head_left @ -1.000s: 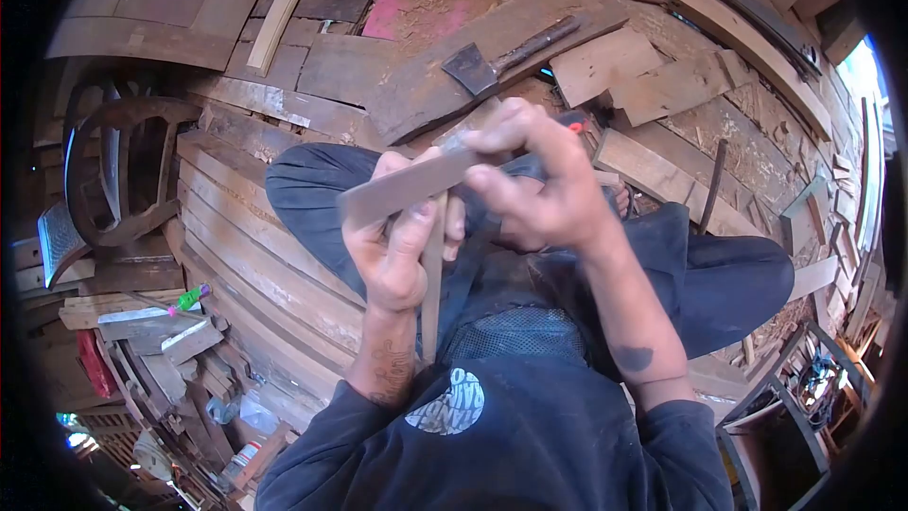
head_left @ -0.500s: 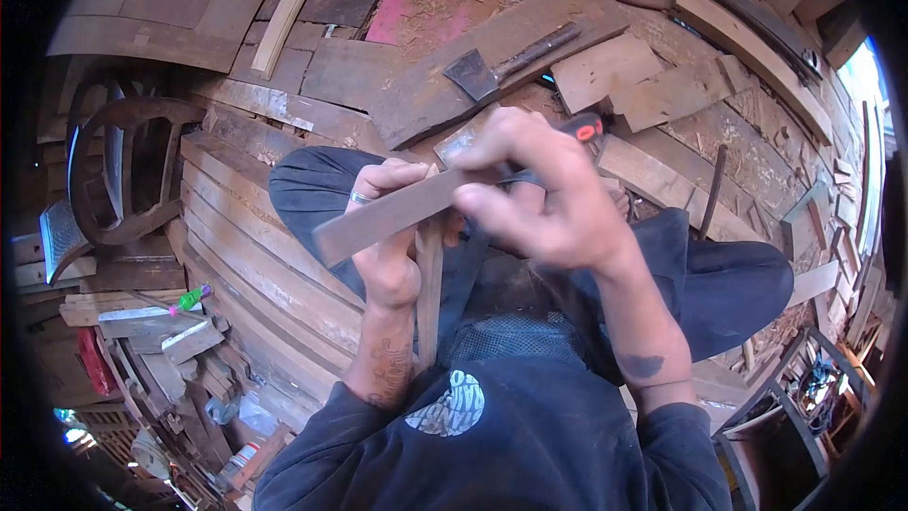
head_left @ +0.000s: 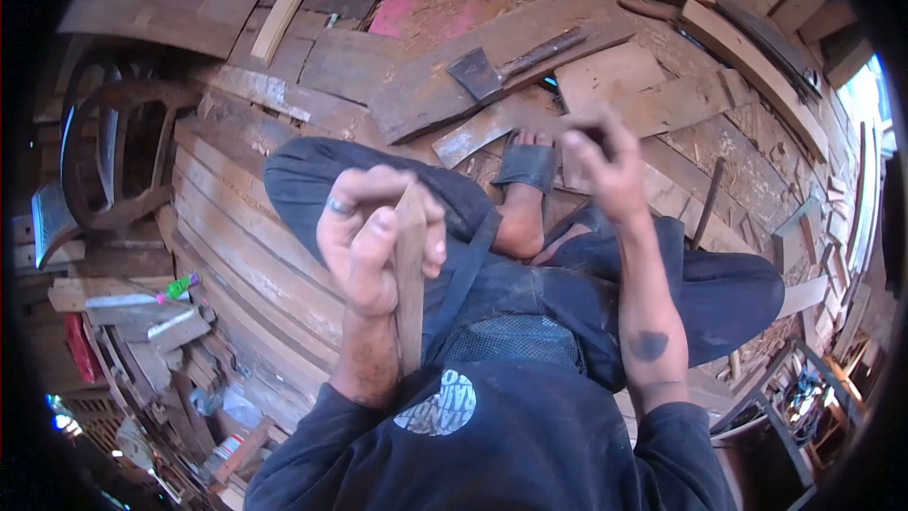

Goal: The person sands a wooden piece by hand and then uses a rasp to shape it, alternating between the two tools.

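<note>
In my left hand (head_left: 364, 232), held before my chest, a narrow wooden strip (head_left: 410, 270) stands upright with a pointed top end. The fingers curl round it, and a ring shows on one finger. My right hand (head_left: 610, 166) is raised to the right, over my crossed legs and apart from the strip. Motion smears its fingers, and a faint brownish blur lies to their left, so I cannot make out whether it holds anything. Below that blur a sandalled foot (head_left: 530, 166) rests on the floor.
An axe (head_left: 487, 71) lies on a wide plank (head_left: 407, 104) ahead. Long boards (head_left: 255, 227) are stacked at the left, near a curved wooden frame (head_left: 118, 156). Offcuts and shavings surround me. A metal-framed object (head_left: 794, 407) stands at the lower right.
My right hand has moved up and right, away from the strip. The flat brown bar and black-and-red handle seen near it no longer show clearly. My left hand has tilted, still gripping the strip.
</note>
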The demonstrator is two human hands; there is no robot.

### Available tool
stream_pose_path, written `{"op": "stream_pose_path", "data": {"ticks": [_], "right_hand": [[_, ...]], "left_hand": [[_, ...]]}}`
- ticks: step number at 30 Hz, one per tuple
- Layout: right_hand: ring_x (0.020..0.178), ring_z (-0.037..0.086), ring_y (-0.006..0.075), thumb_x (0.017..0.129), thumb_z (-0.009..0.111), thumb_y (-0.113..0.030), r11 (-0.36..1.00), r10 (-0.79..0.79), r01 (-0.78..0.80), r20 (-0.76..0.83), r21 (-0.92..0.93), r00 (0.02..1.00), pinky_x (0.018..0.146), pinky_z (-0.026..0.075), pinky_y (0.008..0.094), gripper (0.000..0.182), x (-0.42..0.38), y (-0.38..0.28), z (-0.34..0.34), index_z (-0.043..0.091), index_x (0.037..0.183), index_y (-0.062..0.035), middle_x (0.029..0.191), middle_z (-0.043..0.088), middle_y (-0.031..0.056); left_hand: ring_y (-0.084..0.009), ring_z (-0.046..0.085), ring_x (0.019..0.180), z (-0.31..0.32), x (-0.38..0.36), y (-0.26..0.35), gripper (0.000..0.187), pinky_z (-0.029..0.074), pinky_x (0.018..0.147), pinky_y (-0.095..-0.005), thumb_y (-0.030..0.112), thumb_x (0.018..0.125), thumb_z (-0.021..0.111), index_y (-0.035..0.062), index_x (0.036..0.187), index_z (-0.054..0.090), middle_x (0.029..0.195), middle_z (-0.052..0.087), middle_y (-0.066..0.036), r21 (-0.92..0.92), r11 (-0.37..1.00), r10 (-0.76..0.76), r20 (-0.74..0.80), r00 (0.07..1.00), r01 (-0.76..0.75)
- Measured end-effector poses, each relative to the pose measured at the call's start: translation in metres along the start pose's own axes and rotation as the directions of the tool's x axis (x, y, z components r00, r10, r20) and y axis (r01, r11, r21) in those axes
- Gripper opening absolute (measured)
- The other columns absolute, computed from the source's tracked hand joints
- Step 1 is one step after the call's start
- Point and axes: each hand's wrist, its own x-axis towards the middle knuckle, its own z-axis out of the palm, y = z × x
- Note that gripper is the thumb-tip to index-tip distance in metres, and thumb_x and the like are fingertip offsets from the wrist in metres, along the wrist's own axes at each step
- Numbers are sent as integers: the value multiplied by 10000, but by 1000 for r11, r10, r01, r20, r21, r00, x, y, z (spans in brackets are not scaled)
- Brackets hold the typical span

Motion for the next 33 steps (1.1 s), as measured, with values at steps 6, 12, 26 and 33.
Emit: {"op": "stream_pose_path", "data": {"ticks": [6,12,26,33], "right_hand": [[913,571,98,974,678,-153,990,-115,120,-61,73,991,846,469,264,215,6,-9,-5,623,1106,7,964,615,17],[930,585,103,977,669,-150,981,-91,95,-31,167,995,844,471,270,213,-3,-11,9,621,1106,13,984,633,32],[918,564,100,972,675,-155,974,-156,160,-36,158,987,837,460,270,221,-6,-16,7,619,1107,10,998,623,26],[867,593,134,913,733,-168,965,-247,235,104,115,964,838,463,279,233,-11,-57,39,640,1043,3,923,640,48]], "left_hand": [[-179,656,653,-4,0,-2,375,555,586,-286,140,988,649,-81,1286,590,909,703,-212,195,981,-14,11,1000,12],[-152,597,571,-7,3,5,531,508,509,-251,150,1003,549,-46,1490,465,827,666,-176,139,989,-40,-8,999,41],[-129,508,481,1,3,8,532,464,437,-243,278,933,692,1,1350,513,713,568,-107,157,985,-68,-3,998,68],[-99,602,593,-8,-6,2,449,487,476,-210,135,914,711,-49,1299,572,824,666,-113,207,972,-112,1,994,109]]}}
